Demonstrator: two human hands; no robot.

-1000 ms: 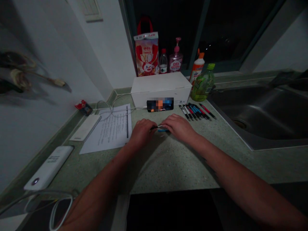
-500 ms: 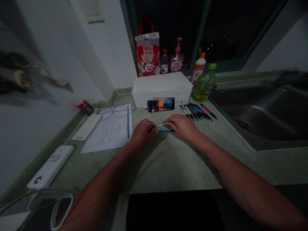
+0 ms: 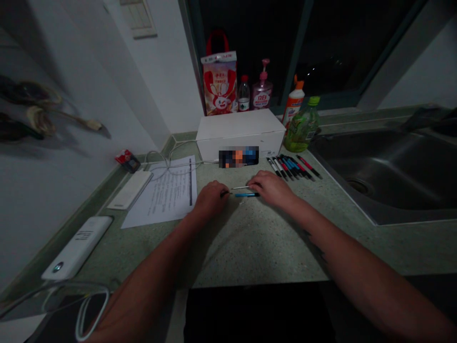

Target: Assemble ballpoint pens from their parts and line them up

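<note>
Over the counter, my left hand [image 3: 211,197] is closed on a small black pen part [image 3: 224,194], with a thin point showing at its right end. Facing it, my right hand [image 3: 271,186] pinches a thin whitish pen refill [image 3: 241,187], whose free end points left. Just below the refill lies a blue pen barrel [image 3: 245,194], its right end close to my right fingers. A row of several pens [image 3: 293,167], in white, red, blue and black, rests behind my right hand.
A phone [image 3: 238,157] leans on a white box [image 3: 239,128]. Printed paper [image 3: 167,195], a white slab [image 3: 130,190] and a power bank [image 3: 77,247] lie left. A green bottle [image 3: 303,126] stands beside the steel sink [image 3: 392,176]. Cables cross the back left.
The refill and the black pen part, joined or touching before, are now apart with a small gap. My left hand has shifted slightly left and down. The blue barrel stays on the counter.
</note>
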